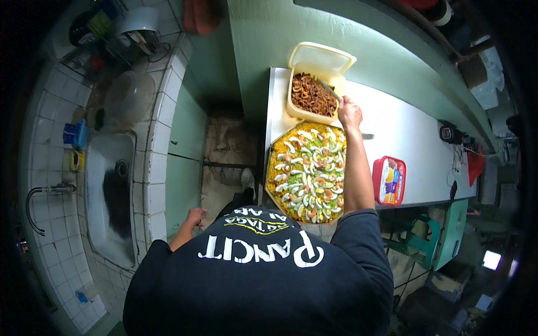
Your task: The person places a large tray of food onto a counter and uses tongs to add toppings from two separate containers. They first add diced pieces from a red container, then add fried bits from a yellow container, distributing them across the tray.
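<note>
My right hand (349, 113) is closed around the handle of a long silver utensil (329, 88). The utensil's far end dips into crisp brown pieces (311, 94) that fill a cream plastic tub, so its shape there is hidden. The tub's lid (322, 54) stands tilted back behind it. Just nearer lies a large eight-sided tray of yellow noodles (274, 178), topped with egg slices, shrimp and shredded greens. My right forearm passes over the tray's right edge. Down at my left side, away from the table, my left hand (196, 216) hangs with loose fingers and nothing visible in it.
A red-rimmed plastic tub (390, 180) sits on the white table (417, 140) right of the tray. Further right are a small black device (449, 132) and cables. A green plastic stool (420, 238) is under the table. To my left is a tiled counter with a metal sink (94, 196).
</note>
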Demonstrator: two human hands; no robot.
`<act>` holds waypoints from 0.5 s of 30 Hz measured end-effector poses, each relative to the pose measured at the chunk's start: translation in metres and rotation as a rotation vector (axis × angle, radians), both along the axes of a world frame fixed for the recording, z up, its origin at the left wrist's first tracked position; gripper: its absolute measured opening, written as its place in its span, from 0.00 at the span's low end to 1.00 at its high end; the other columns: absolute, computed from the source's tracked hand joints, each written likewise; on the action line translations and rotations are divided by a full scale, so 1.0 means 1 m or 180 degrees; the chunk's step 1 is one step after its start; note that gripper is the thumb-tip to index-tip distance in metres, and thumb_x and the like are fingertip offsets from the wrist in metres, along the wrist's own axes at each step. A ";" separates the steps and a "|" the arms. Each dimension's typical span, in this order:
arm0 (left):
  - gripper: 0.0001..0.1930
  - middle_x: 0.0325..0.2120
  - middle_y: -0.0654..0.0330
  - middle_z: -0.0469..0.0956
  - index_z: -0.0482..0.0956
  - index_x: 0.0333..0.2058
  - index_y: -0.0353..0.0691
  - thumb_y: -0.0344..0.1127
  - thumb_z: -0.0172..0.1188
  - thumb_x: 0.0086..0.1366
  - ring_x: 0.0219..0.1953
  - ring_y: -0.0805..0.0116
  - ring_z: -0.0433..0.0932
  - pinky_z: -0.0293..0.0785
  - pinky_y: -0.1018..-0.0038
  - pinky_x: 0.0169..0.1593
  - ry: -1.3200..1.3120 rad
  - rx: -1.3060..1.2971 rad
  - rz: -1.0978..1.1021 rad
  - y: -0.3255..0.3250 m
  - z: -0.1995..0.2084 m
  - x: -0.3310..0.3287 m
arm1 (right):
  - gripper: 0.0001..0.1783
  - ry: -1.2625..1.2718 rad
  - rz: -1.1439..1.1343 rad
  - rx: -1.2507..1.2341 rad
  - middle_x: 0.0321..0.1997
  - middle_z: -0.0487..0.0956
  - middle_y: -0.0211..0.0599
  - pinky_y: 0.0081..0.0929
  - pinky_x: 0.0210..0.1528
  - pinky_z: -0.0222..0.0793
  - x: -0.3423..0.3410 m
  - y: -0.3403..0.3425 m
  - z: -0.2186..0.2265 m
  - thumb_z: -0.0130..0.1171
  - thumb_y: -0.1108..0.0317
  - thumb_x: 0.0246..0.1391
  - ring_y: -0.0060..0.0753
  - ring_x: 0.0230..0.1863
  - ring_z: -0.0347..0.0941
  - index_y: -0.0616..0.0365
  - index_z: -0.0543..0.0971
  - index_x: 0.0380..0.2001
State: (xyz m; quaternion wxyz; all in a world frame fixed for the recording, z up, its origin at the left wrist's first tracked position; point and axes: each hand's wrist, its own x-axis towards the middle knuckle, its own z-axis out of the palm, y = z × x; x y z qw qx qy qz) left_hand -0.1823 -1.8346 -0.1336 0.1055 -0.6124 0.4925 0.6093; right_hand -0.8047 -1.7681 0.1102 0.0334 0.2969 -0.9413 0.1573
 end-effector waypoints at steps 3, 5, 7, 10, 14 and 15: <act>0.13 0.17 0.66 0.64 0.80 0.40 0.46 0.40 0.49 0.63 0.19 0.74 0.65 0.76 0.67 0.22 -0.0045 0.0001 -0.0147 0.010 -0.010 0.010 | 0.16 -0.0072 0.0169 -0.0291 0.34 0.80 0.46 0.43 0.41 0.70 0.037 0.048 0.029 0.46 0.54 0.61 0.51 0.36 0.77 0.51 0.79 0.39; 0.13 0.17 0.66 0.63 0.80 0.40 0.46 0.41 0.49 0.63 0.18 0.74 0.65 0.76 0.67 0.22 -0.0041 0.0058 -0.0258 0.009 -0.009 0.004 | 0.14 0.0329 0.0674 -0.1008 0.33 0.79 0.43 0.41 0.36 0.70 0.062 0.093 0.034 0.48 0.58 0.61 0.50 0.32 0.76 0.52 0.79 0.39; 0.13 0.16 0.67 0.63 0.80 0.40 0.46 0.42 0.50 0.63 0.17 0.74 0.64 0.76 0.67 0.22 -0.0029 0.0148 -0.0285 0.009 -0.011 -0.001 | 0.09 0.0251 0.0929 -0.1102 0.32 0.77 0.41 0.37 0.29 0.70 0.100 0.137 0.044 0.52 0.66 0.59 0.46 0.29 0.76 0.55 0.78 0.39; 0.13 0.15 0.67 0.62 0.79 0.40 0.46 0.42 0.50 0.63 0.17 0.74 0.64 0.76 0.68 0.22 -0.0058 0.0171 -0.0363 0.012 -0.003 -0.017 | 0.12 0.0412 0.1293 -0.0930 0.32 0.77 0.40 0.35 0.31 0.71 0.156 0.204 0.031 0.56 0.74 0.52 0.44 0.30 0.75 0.55 0.78 0.41; 0.13 0.14 0.68 0.62 0.80 0.38 0.45 0.42 0.50 0.63 0.17 0.75 0.64 0.76 0.68 0.22 -0.0027 0.0120 -0.0548 0.024 0.004 -0.041 | 0.16 0.0410 0.1456 -0.0594 0.35 0.77 0.35 0.33 0.34 0.70 0.214 0.267 0.006 0.61 0.73 0.46 0.39 0.33 0.74 0.54 0.78 0.41; 0.12 0.14 0.68 0.62 0.80 0.38 0.45 0.41 0.50 0.64 0.17 0.75 0.64 0.76 0.68 0.22 -0.0008 0.0091 -0.0675 0.026 0.006 -0.047 | 0.16 0.0394 0.1467 -0.0544 0.36 0.76 0.34 0.33 0.33 0.69 0.223 0.275 0.000 0.61 0.73 0.46 0.37 0.33 0.74 0.54 0.78 0.41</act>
